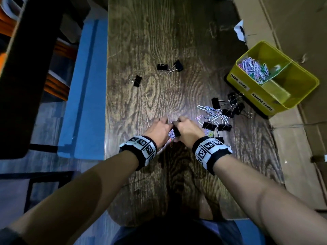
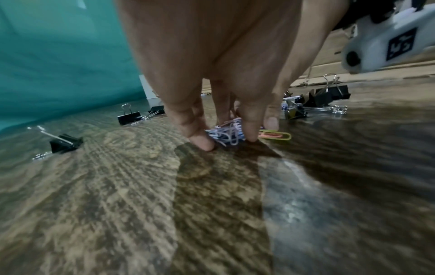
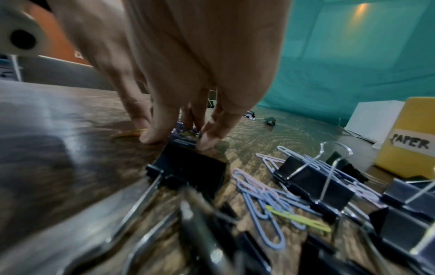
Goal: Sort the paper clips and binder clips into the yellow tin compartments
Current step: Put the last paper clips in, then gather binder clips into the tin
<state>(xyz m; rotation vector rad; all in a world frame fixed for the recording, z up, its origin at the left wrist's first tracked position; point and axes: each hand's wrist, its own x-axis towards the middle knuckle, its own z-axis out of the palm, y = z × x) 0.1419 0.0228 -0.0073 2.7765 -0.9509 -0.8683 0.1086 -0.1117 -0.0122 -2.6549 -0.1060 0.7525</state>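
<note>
Both hands, left hand [image 1: 159, 129] and right hand [image 1: 185, 129], grasp one small bunch of paper clips [image 2: 227, 134] on the table [image 1: 177, 41]. Yellow tin [image 1: 300, 96] sits at two o'clock, paper clips in its far compartment.

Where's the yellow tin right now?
Head view: the yellow rectangular tin sits far right on brown cardboard beside the wooden table, just beyond the mixed clip pile.
</note>
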